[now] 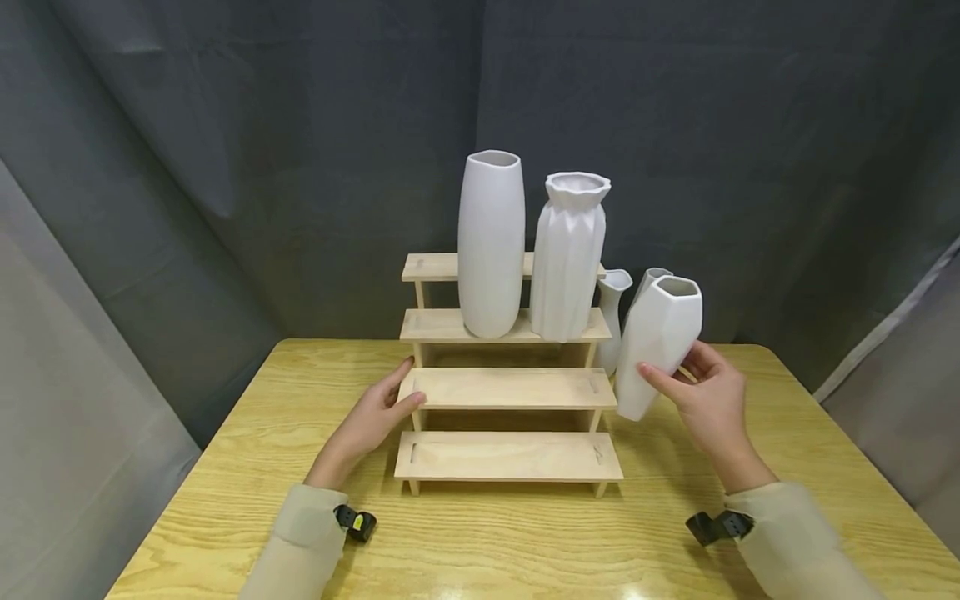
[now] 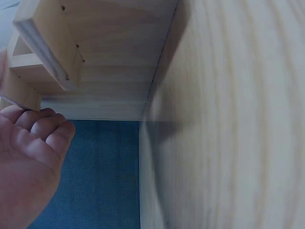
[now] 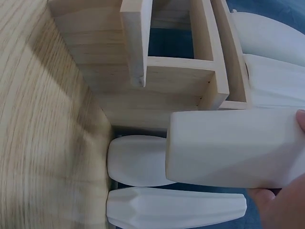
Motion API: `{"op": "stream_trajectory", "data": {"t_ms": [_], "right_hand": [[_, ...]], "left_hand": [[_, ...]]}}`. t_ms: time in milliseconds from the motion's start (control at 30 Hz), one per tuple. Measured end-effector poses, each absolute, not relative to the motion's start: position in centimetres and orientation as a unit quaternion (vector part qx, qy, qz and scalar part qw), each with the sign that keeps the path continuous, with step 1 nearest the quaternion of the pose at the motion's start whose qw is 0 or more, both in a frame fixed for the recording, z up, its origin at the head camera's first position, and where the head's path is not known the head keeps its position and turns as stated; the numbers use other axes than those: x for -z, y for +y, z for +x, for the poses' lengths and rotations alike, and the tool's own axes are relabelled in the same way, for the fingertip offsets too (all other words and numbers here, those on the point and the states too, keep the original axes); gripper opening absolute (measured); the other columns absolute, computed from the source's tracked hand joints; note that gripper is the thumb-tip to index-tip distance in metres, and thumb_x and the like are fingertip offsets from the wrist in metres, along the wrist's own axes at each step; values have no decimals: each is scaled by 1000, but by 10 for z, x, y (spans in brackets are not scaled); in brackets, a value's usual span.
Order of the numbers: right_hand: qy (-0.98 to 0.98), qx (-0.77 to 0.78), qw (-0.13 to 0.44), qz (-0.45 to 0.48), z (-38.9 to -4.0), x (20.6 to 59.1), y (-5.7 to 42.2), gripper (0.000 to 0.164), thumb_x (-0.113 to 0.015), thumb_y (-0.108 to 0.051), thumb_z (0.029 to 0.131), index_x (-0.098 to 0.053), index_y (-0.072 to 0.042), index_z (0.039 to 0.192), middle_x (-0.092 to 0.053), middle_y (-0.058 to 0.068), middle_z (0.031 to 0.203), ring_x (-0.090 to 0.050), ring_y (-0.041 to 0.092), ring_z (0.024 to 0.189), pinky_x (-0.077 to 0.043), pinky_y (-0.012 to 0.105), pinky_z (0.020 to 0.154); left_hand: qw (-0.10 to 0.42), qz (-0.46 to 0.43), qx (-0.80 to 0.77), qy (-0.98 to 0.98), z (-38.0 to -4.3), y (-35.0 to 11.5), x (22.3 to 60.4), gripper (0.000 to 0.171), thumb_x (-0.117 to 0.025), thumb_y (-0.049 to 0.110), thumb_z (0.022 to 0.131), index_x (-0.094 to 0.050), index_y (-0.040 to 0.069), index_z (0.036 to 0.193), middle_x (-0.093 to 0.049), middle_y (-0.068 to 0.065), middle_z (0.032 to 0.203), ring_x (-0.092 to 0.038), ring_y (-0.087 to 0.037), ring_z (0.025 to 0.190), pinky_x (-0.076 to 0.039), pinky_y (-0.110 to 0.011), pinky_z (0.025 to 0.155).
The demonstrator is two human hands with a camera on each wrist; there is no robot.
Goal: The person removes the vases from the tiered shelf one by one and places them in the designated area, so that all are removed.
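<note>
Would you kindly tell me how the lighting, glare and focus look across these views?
Head view: small glare spots on the tabletop at the bottom edge; left wrist view: close tabletop grain looks soft, with a dark shadow; right wrist view: a shadow crosses the tabletop, and soft shade falls across the vase in the right hand; both wrist views: the curtain looks bluish.

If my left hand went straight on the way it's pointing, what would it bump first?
Most likely the stand: your left hand already touches its left side, though fingertip depth is hard to judge.
</note>
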State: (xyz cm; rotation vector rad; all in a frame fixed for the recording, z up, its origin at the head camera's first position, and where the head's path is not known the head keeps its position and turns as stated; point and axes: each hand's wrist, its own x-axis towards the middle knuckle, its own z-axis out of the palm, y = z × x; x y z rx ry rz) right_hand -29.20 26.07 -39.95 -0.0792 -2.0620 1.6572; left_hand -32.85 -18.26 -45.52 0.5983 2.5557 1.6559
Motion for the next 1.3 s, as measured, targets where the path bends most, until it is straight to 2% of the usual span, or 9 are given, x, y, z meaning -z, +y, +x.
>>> {"op": "stream_trajectory", "data": {"t_ms": [200, 367, 700, 1000, 1300], "right_hand": [[-764, -599, 236, -45, -297, 404, 261, 62, -87, -16, 78, -59, -2, 132, -60, 4, 122, -57, 13, 107, -51, 13, 81], [-766, -597, 233, -51, -300, 407, 258, 64, -87, -20, 78, -59, -3, 133, -60, 8, 126, -58, 15, 110, -52, 16, 84], [-752, -613, 234, -62, -307, 415, 257, 64, -88, -16, 76, -59, -3, 132, -59, 7, 124, -57, 16, 111, -51, 14, 82], [-762, -603, 225, -76, -318, 427, 258, 70, -88, -24, 76, -57, -3, 136, -58, 10, 131, -55, 18, 116, -51, 22, 92], [-746, -621, 233, -69, -327, 433, 257, 67, -89, -20, 75, -59, -3, 132, -59, 10, 128, -55, 18, 116, -51, 22, 92]], "left_hand": [[23, 193, -537, 821, -330, -183, 456, 80, -60, 48, 97, -21, 16, 158, -15, 2, 162, -15, -20, 148, -19, -41, 118], [21, 197, -535, 821, -331, -183, 457, 80, -59, 47, 97, -21, 14, 158, -15, -5, 163, -15, -20, 148, -19, -42, 118], [24, 196, -538, 819, -330, -183, 457, 80, -60, 46, 97, -20, 14, 158, -15, 0, 162, -15, -20, 148, -20, -41, 118], [21, 195, -535, 822, -330, -183, 458, 80, -59, 47, 97, -21, 14, 158, -16, -2, 163, -16, -20, 147, -20, -41, 118], [20, 194, -539, 819, -331, -184, 459, 80, -60, 47, 97, -21, 14, 158, -15, -6, 163, -16, -22, 147, -21, -42, 117]]}}
